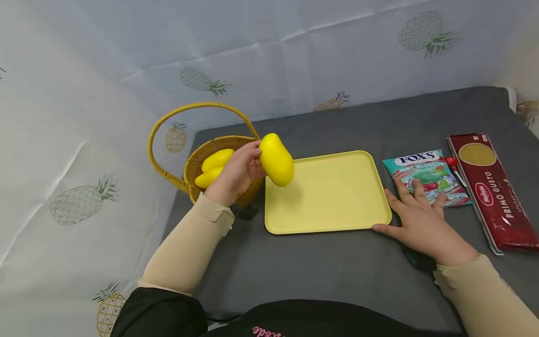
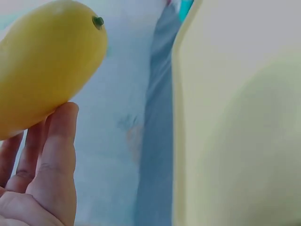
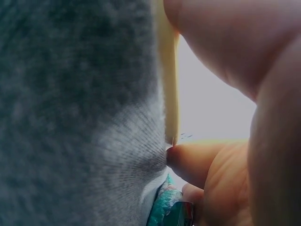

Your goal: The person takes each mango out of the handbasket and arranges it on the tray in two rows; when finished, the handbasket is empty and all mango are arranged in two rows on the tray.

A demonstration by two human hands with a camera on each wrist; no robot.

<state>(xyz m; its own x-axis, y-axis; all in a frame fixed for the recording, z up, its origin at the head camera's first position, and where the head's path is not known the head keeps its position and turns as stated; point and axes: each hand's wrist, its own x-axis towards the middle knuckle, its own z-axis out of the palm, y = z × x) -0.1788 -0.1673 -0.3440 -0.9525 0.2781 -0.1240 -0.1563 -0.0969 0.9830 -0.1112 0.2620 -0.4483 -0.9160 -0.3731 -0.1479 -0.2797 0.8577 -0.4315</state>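
A yellow mango (image 1: 276, 160) is in the grip of my left hand (image 1: 240, 171), lifted above the left edge of the yellow tray (image 1: 337, 194). The left wrist view shows the mango (image 2: 47, 61) with a small dark stem end, and fingertips (image 2: 66, 113) against its underside. My right hand (image 1: 418, 224) lies spread at the tray's near right corner. Its thumb touches the rim, and other fingers reach over the lower edge of the teal candy bag (image 1: 425, 178). The right wrist view shows fingertips (image 3: 183, 157) at the tray's edge (image 3: 170, 84).
Left of the tray stands a woven basket (image 1: 191, 185) with a tall arched handle, holding more yellow mangoes (image 1: 216, 160). A red spaghetti packet (image 1: 492, 192) lies at the far right, with a red-tipped stick (image 1: 452, 162) beside it. A grey cloth (image 1: 316, 267) covers the table.
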